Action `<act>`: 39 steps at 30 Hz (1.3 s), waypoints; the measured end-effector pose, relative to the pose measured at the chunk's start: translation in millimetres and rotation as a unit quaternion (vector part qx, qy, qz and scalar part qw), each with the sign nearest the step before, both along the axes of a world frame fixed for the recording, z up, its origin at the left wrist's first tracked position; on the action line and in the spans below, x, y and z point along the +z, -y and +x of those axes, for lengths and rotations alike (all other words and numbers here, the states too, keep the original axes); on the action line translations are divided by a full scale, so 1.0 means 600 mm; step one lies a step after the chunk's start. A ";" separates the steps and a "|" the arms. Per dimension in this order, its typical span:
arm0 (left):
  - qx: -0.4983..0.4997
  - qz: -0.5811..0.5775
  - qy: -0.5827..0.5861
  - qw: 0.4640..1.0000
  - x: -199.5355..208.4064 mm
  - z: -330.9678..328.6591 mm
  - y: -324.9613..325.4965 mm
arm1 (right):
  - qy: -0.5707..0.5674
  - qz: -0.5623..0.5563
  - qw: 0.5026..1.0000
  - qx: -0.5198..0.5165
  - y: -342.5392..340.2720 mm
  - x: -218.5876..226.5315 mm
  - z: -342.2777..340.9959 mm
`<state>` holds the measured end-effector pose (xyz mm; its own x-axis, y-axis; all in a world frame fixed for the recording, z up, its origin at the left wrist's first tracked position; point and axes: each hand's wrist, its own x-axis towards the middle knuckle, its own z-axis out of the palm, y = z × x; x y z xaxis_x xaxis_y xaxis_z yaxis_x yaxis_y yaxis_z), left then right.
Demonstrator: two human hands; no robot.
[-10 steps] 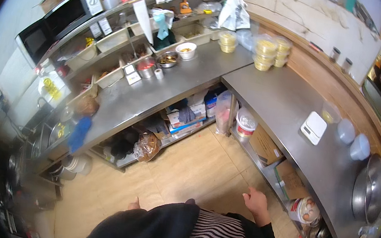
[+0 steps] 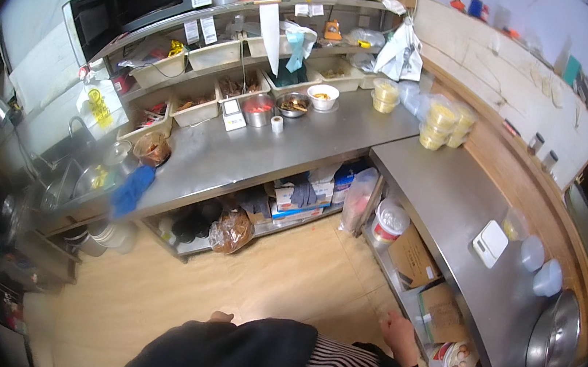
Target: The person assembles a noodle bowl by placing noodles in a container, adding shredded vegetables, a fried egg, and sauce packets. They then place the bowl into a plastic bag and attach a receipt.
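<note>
My right hand [image 2: 400,334] hangs low above the floor, close to the shelf under the right-hand counter. Its fingers are loosely bent, the thumb a little apart, and nothing shows in them. Of my left hand [image 2: 221,317] only a small part sticks out past the dark sleeve, over the floor; its fingers are hidden. Nearest to the right hand are a brown cardboard box [image 2: 442,313] and a tub of eggs [image 2: 454,361] on the lower shelf. A white kitchen scale [image 2: 490,244] sits on the right counter above them.
Steel counters [image 2: 299,144] form a corner ahead. Clear tubs of yellow food [image 2: 437,124] are stacked there. Food trays [image 2: 197,109], a steel pot [image 2: 258,110] and a white bowl [image 2: 323,97] line the back. A blue cloth [image 2: 133,192] hangs over the left edge; steel basins [image 2: 554,336] stand right.
My view has turned, so the counters sit farther right and a second microwave shows more fully at the top. Less of my left hand is visible; the right hand appears slightly lower.
</note>
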<state>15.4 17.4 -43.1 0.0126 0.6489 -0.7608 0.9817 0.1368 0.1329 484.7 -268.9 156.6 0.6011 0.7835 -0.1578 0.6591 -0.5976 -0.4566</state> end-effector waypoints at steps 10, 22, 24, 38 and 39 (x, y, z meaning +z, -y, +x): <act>-0.186 0.031 0.096 0.977 0.001 -0.016 -0.172 | 0.018 -0.008 0.998 0.066 -0.203 0.004 -0.058; 0.061 -0.016 -0.003 0.998 -0.043 -0.295 -0.180 | 0.082 0.080 0.985 0.131 -0.485 0.031 -0.159; 0.056 -0.037 -0.009 0.998 -0.045 -0.299 -0.194 | 0.085 0.105 0.982 0.135 -0.522 0.026 -0.157; -0.238 0.059 -0.047 0.968 -0.035 -0.136 -0.426 | -0.022 0.258 0.947 0.191 -0.953 0.027 -0.003; -0.228 0.053 -0.073 0.970 -0.016 -0.127 -0.454 | -0.013 0.247 0.950 0.193 -0.986 0.037 0.011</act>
<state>-60.6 289.6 -52.8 0.2138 0.6766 -0.7046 0.9465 -0.3219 -0.0219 491.4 322.5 178.6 0.2547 0.9272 0.2748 0.7706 -0.0229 -0.6369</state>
